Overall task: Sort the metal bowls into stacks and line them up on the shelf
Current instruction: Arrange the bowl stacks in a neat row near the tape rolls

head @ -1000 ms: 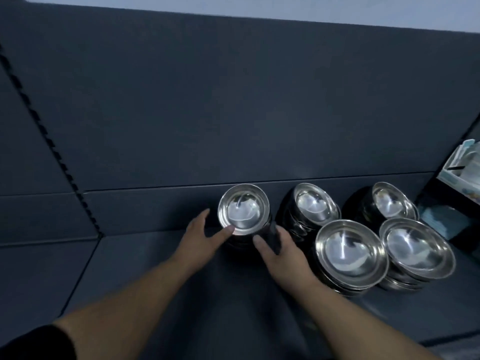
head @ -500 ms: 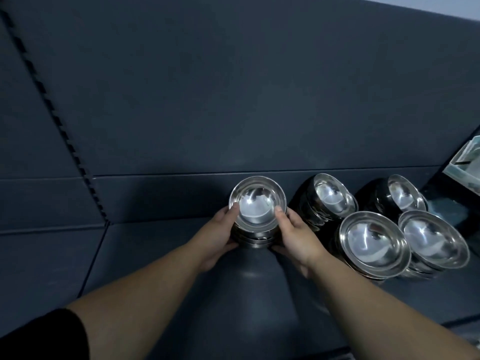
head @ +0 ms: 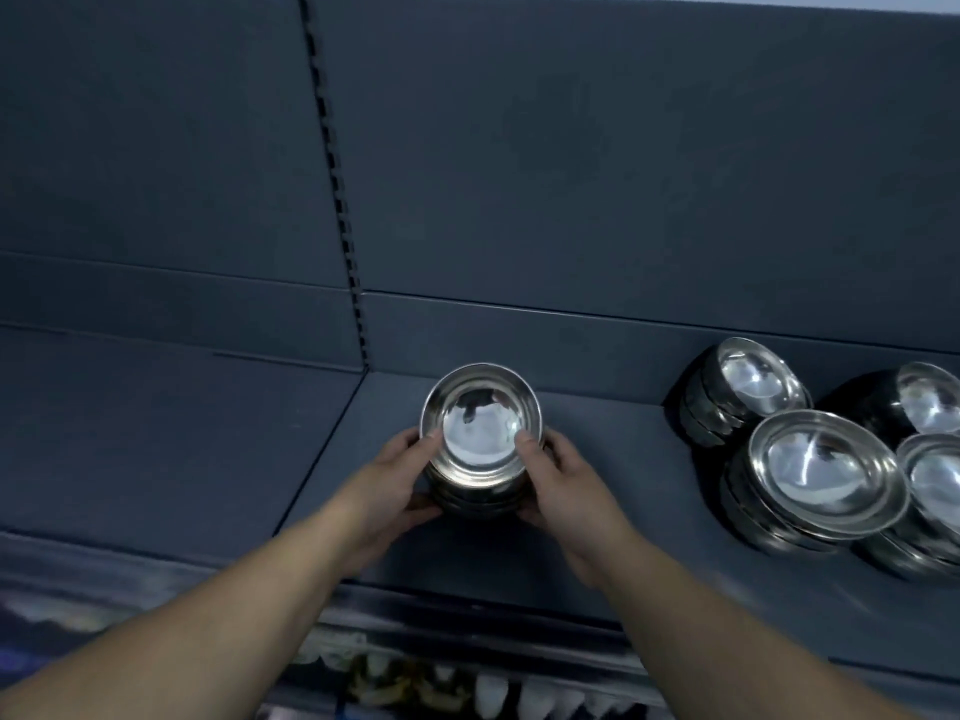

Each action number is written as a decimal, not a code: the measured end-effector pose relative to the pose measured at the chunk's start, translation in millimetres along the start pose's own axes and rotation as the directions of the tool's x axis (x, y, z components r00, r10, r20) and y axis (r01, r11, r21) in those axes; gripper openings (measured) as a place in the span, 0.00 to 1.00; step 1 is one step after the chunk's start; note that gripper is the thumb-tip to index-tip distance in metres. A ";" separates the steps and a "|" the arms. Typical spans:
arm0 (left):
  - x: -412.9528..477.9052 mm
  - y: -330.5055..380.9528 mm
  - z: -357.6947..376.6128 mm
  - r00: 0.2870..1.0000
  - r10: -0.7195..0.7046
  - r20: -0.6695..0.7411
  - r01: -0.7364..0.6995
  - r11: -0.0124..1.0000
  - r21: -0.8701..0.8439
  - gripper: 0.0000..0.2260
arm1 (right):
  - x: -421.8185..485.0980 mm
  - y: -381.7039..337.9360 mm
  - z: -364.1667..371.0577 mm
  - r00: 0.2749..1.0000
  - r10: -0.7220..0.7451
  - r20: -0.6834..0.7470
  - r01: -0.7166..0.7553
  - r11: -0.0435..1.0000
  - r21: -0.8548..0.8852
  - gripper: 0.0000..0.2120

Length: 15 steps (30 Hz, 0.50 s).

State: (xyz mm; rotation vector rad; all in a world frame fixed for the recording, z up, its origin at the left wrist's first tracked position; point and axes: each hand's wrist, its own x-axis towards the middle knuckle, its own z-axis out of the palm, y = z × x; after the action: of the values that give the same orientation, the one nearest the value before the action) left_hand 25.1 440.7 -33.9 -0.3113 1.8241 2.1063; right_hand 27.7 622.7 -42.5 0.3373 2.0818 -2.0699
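Stack of small steel bowls (head: 480, 433) held over the dark shelf (head: 597, 537), near its left end and just right of the slotted upright (head: 337, 200). The left hand (head: 395, 480) and right hand (head: 566, 485) clasp it from opposite sides, fingers (head: 557, 445) curled round the stack and thumbs on the top bowl's rim. Contact between base and shelf cannot be determined. Four further bowl stacks (head: 815, 475) stand grouped well apart to the right.

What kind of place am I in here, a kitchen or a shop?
Likely a shop or stockroom: a dark shelf with a slotted upright, several stacks of steel bowls on it, and blurred goods on the level below.
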 end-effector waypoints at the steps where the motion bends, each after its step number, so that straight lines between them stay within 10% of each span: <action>1: -7.3 -1.1 -6.8 1.000 -0.006 -0.019 0.006 1.000 -0.005 0.17 | -4.7 2.2 7.3 1.000 0.003 0.013 -0.003 1.000 -0.002 0.23; 15: -42.9 5.6 -89.5 0.999 0.011 -0.046 0.001 0.963 0.271 0.18 | -35.0 6.4 83.8 0.998 0.035 0.045 -0.026 0.983 -0.183 0.28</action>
State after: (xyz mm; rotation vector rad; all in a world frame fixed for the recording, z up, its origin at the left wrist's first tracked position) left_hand 57.6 347.0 -26.3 -0.2880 2.1107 1.8337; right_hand 60.7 537.9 -39.4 0.2864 2.2014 -1.8333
